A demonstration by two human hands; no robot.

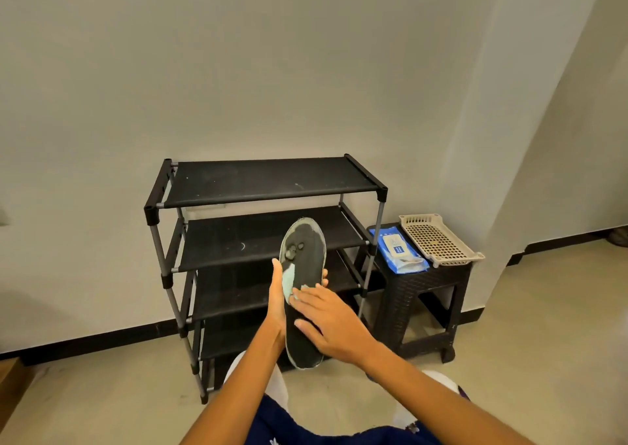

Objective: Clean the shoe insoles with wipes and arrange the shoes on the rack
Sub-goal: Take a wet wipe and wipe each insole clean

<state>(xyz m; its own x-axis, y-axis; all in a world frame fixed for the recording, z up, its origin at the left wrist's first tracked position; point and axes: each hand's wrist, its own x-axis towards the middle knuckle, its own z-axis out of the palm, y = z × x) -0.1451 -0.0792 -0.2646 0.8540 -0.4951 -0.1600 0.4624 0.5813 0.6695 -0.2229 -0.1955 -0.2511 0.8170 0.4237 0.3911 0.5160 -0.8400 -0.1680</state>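
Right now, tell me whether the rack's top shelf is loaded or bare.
Bare: the rack's top shelf shows only black fabric with pale specks, no shoes.

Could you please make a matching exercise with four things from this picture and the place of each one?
Things:
1. insole
2. wipe
3. wipes pack
4. basket

Places:
A. flat on the stool, next to the rack
B. pressed on the insole under the right hand
C. on the stool's right side, overhanging its edge
D. held up in the left hand

Pairs: 1-D, 2-B, 3-A, 4-C
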